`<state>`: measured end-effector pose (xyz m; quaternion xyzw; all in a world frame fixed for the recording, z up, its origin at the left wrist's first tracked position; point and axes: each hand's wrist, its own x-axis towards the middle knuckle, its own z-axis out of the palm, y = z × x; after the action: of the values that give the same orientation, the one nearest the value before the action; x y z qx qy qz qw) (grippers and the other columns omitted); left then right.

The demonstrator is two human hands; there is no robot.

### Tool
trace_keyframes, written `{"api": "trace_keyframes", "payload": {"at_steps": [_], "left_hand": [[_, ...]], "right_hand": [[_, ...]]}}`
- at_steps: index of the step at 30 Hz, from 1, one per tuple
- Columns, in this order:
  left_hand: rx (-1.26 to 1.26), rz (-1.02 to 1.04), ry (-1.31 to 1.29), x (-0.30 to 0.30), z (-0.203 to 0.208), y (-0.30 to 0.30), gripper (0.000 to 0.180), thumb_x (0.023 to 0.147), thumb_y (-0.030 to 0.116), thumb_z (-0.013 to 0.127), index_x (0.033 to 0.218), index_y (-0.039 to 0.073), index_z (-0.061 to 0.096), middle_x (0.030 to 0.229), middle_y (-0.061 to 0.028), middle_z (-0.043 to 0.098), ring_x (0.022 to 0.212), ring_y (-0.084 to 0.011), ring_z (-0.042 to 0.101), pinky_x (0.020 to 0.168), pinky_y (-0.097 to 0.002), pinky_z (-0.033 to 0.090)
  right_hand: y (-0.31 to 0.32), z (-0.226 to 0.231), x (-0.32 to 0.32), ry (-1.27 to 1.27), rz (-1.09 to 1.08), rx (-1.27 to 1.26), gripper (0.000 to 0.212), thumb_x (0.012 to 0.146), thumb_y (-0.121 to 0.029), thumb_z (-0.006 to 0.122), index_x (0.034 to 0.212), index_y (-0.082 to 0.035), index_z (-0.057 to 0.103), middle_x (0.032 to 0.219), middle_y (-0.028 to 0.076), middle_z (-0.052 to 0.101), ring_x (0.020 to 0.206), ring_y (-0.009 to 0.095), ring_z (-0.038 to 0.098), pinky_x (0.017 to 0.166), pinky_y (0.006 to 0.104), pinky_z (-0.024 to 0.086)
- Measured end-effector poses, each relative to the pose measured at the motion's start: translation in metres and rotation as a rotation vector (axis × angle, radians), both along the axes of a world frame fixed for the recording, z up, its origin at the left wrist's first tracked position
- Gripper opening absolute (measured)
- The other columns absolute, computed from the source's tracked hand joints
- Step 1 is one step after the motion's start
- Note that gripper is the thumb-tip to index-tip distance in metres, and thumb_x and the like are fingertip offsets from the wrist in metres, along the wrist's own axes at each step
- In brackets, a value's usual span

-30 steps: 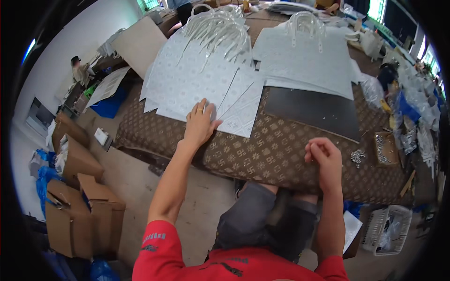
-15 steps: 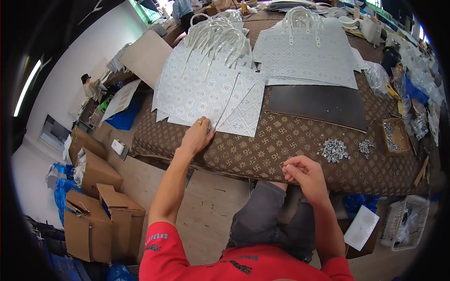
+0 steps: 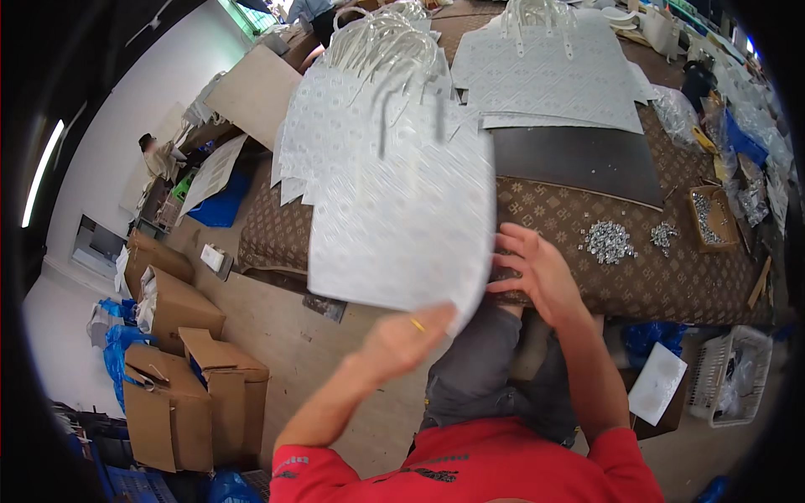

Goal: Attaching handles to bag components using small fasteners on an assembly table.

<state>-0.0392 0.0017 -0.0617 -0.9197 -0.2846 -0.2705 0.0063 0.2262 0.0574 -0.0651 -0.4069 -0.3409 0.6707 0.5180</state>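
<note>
Lettering (image 3: 444, 458), dark | red shirt (image 3: 524, 453) | left fingers (image 3: 438, 317) gripping white sheet (image 3: 394, 235)

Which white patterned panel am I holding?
The front panel, jutting past the edge of the table, its lower right corner in your left hand; the other panels lie stacked there.

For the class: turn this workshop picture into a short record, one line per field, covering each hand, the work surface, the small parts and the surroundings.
Left hand: grips the near right corner of a white patterned panel
Right hand: open, beside the panel's right edge; contact unclear
Work surface: brown patterned cloth, with a dark board on it
Small parts: larger metal heap, smaller metal heap
Surroundings: cardboard boxes at left, white basket at right
</note>
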Motion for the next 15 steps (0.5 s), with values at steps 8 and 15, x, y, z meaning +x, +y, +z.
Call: {"api": "trace_keyframes", "payload": {"at_steps": [8, 15], "left_hand": [[-0.198, 0.259, -0.137, -0.028, -0.035, -0.032, 0.047, 0.089, 0.008, 0.075, 0.134, 0.000, 0.062, 0.136, -0.0175, 0.066, 0.122, -0.0319, 0.066, 0.102, -0.0428, 0.053], [-0.198, 0.314, -0.191, -0.068, 0.012, 0.011, 0.056, 0.084, 0.002, 0.074, 0.137, 0.000, 0.057, 0.133, -0.0185, 0.063, 0.127, -0.0343, 0.060, 0.105, -0.0422, 0.048]], "right_hand": [[-0.034, 0.009, 0.033, -0.657, 0.087, 0.532, 0.029, 0.098, -0.002, 0.062, 0.125, -0.001, 0.069, 0.114, 0.015, 0.074, 0.101, 0.028, 0.072, 0.088, 0.0351, 0.056], [-0.066, 0.056, 0.074, -0.690, 0.310, 0.918, 0.027, 0.094, 0.002, 0.064, 0.117, -0.005, 0.075, 0.118, 0.018, 0.074, 0.099, 0.033, 0.073, 0.087, 0.0360, 0.057]]}}
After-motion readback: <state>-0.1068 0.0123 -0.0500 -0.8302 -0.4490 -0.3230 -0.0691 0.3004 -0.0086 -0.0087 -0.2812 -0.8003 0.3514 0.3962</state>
